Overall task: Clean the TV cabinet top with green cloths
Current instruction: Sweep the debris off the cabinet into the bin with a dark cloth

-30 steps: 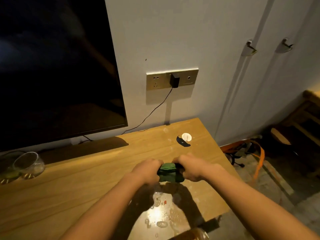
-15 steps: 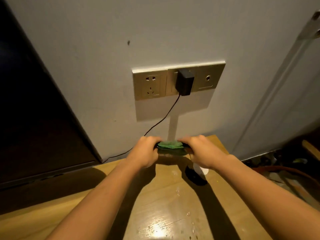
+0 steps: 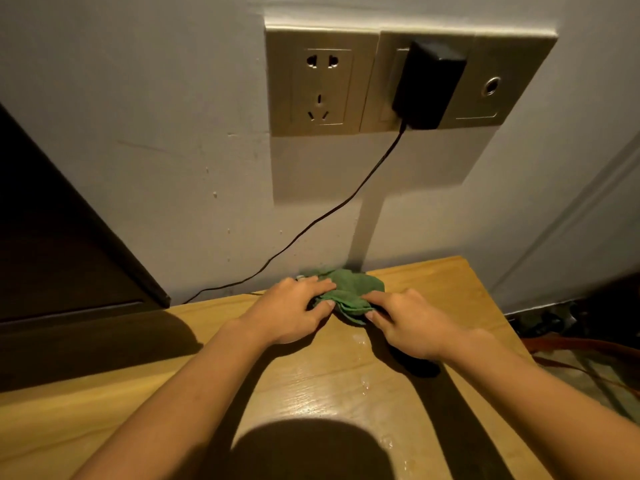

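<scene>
A crumpled green cloth [image 3: 353, 292] lies on the wooden cabinet top [image 3: 311, 386], pushed against the wall at the back edge. My left hand [image 3: 291, 310] presses on the cloth's left side, fingers spread over it. My right hand [image 3: 408, 323] holds down its right side with thumb and fingers pinching the fabric. Both forearms reach in from the bottom of the view. Wet streaks and drops glisten on the wood between my arms.
A brass socket panel [image 3: 318, 81] with a black plug adapter [image 3: 426, 88] sits on the wall above; its thin black cable [image 3: 311, 223] runs down to the cabinet behind my left hand. The dark TV [image 3: 52, 237] stands at left. An orange strap [image 3: 581, 355] lies on the floor at right.
Both hands carried the cloth from the cabinet's front toward the wall and set it down at the back edge. The camera moved in close, so the socket looms larger.
</scene>
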`<action>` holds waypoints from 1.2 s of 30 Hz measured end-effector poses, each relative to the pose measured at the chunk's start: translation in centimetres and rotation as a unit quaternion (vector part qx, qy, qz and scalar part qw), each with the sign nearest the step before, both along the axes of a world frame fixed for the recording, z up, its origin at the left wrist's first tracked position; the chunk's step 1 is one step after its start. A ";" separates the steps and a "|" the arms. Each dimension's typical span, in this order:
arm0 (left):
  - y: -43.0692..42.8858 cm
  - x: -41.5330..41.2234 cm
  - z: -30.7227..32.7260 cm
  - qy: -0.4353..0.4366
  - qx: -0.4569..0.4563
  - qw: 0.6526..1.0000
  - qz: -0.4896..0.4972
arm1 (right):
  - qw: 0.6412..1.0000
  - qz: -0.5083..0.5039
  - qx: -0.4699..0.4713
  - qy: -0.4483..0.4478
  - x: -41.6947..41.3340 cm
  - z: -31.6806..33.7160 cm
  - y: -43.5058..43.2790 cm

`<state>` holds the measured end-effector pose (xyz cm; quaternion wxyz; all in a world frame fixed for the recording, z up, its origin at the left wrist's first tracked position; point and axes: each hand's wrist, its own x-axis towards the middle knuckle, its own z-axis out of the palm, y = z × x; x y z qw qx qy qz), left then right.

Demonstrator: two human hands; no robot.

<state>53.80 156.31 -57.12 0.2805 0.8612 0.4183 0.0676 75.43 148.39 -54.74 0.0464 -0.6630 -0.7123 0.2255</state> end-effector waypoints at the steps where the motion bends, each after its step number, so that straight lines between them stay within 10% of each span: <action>1: -0.1 -0.2 -0.1 0.004 -0.005 1.000 -0.010 | 1.000 -0.005 -0.004 0.000 0.0 0.0 0.2; 36: -19.6 -10.9 0.1 0.125 -0.058 0.988 0.068 | 0.994 -0.058 -0.070 0.054 -11.4 0.3 -17.2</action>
